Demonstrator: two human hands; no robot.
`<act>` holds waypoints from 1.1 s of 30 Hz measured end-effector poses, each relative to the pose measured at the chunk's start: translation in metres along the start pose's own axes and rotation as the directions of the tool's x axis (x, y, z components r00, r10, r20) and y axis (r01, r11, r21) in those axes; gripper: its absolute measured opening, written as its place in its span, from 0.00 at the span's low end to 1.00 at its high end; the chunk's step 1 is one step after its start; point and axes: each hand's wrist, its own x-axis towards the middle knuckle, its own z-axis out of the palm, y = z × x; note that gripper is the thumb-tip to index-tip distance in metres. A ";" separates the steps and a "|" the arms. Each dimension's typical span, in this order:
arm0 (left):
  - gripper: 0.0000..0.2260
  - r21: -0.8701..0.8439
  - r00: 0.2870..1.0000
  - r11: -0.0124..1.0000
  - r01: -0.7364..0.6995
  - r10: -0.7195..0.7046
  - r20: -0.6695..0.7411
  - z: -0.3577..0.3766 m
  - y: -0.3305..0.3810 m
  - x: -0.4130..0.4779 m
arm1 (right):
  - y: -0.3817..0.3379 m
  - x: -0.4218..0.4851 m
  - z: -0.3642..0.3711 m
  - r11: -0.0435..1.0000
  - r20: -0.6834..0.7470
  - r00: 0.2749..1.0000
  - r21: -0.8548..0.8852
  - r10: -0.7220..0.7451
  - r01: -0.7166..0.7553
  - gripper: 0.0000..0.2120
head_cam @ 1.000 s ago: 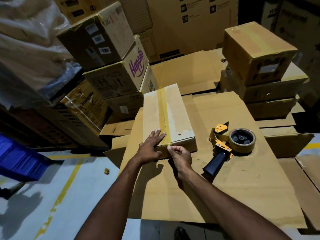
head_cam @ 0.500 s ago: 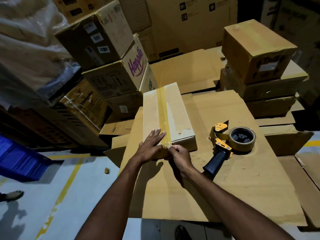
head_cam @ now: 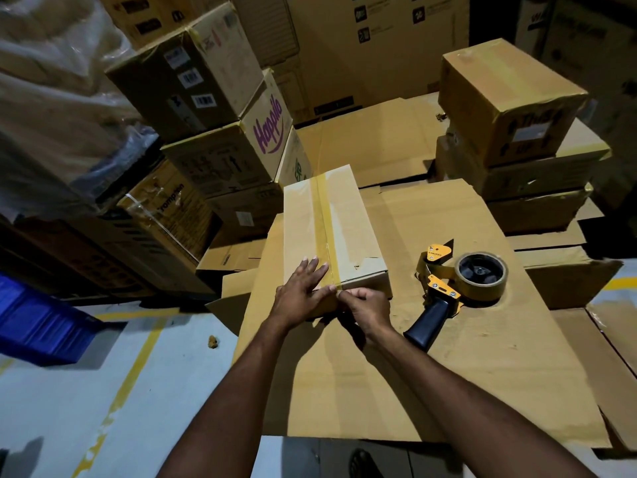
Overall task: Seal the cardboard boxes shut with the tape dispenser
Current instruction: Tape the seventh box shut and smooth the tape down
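Cardboard box (head_cam: 348, 215) lay lengthwise on the flattened-cardboard surface (head_cam: 344, 391), long side running away from the camera. Tape strip (head_cam: 324, 229) ran down the top seam, far end to near edge.

Left grip (head_cam: 300, 294): fingers straight and spread, palm flat on box top at the near end, just left of the tape, fingertips touching or nearly touching its edge.

Right grip (head_cam: 368, 305): fingers curled, tips at the near end of the tape where it folded over the box's front edge, pinching/pressing that tape end. Exact contact was partly hidden by the knuckles. Both grips almost touched each other at the near box edge.

Tape dispenser (head_cam: 448, 291) lay on its side on the surface, right of the box and apart from the right grip. Neither grip was on it. Black handle pointed toward the person, roll on the far right side.

Bkgd: Happilo box (head_cam: 267, 132) in a stack at left, sealed box stack (head_cam: 510, 98) at right, blue crate (head_cam: 38, 322) on the floor at left, yellow floor line (head_cam: 134, 367).
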 end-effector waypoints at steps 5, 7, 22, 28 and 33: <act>0.30 0.074 1.000 0.997 -0.015 0.016 -0.015 0.000 0.003 -0.002 | 0.001 0.007 -0.005 0.979 -0.100 0.995 -0.198 0.030 -0.050 0.09; 0.30 0.074 0.999 0.996 -0.045 0.045 0.001 -0.002 -0.001 -0.003 | 0.005 0.008 -0.009 0.959 -0.128 0.992 -0.283 -0.004 -0.033 0.08; 0.32 0.035 0.993 0.995 -0.091 0.088 0.077 -0.008 -0.008 -0.010 | 0.004 0.007 -0.017 0.765 -0.085 0.944 -0.612 -0.317 0.201 0.13; 0.24 -0.088 0.981 0.993 -0.073 0.055 -0.188 -0.002 0.004 0.002 | -0.017 0.009 -0.017 0.395 0.055 0.636 -0.741 -0.770 0.543 0.09; 0.33 0.019 0.974 0.998 -0.061 0.064 -0.215 -0.005 0.003 0.031 | -0.047 0.039 0.001 0.326 0.104 0.812 -0.881 -0.574 0.344 0.32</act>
